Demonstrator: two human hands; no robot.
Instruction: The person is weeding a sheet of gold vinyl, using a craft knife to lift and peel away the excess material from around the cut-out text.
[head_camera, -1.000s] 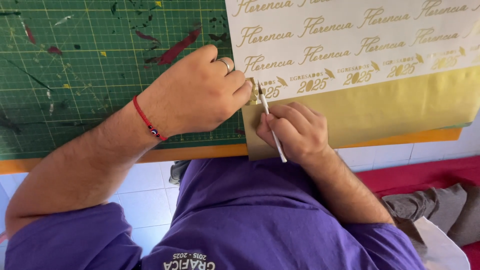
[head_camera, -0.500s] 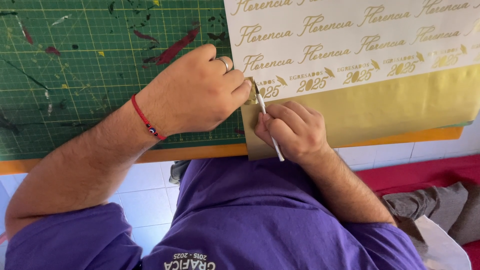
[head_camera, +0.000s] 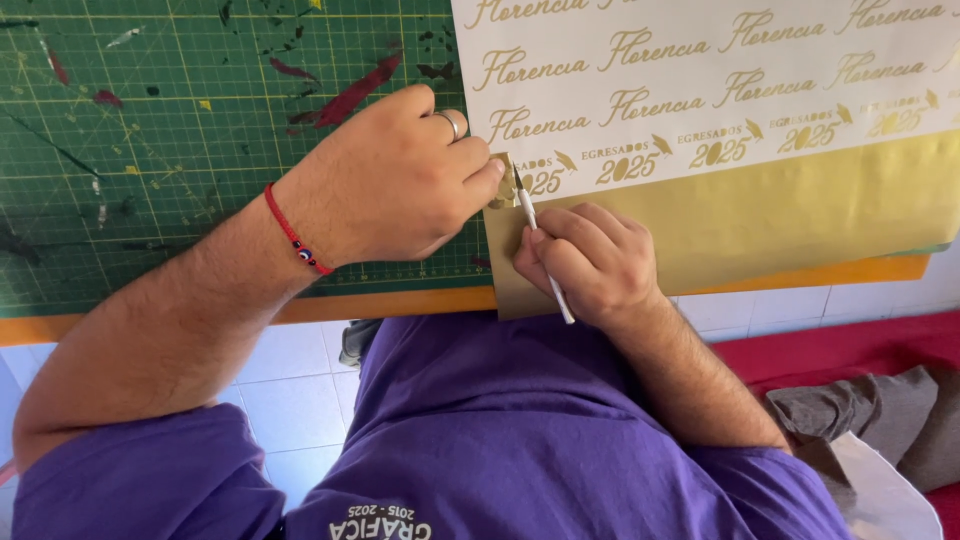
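Right hand (head_camera: 585, 262): fingers bunched together, clamped pen-style on a thin white weeding tool (head_camera: 540, 252). Tool slants up and left; its dark tip sits at the left edge of the gold vinyl sheet (head_camera: 760, 215), just beside the lowest row of gold lettering. The tail of the tool sticks out below the knuckles, over the sheet's bottom edge.

Left hand (head_camera: 395, 180): fingers curled in, thumb and fingertips pinched together on a small gold scrap (head_camera: 503, 180) at the sheet's left edge, touching it right next to the tool tip. Silver ring (head_camera: 452, 122) on one finger. Red cord bracelet (head_camera: 292, 235) with a small bead on the wrist.

The two hands are near each other, almost meeting at the sheet's lower left corner.

Sheet: upper part white with rows of gold script and small gold emblems; lower band plain gold. It lies on a green cutting mat (head_camera: 180, 140), gridded, stained with red and dark paint marks. Mat rests on an orange-edged table (head_camera: 400, 305).

Below: the person's purple shirt (head_camera: 520, 430), white floor tiles (head_camera: 300, 400), red surface with grey cloth (head_camera: 880, 420) at right.
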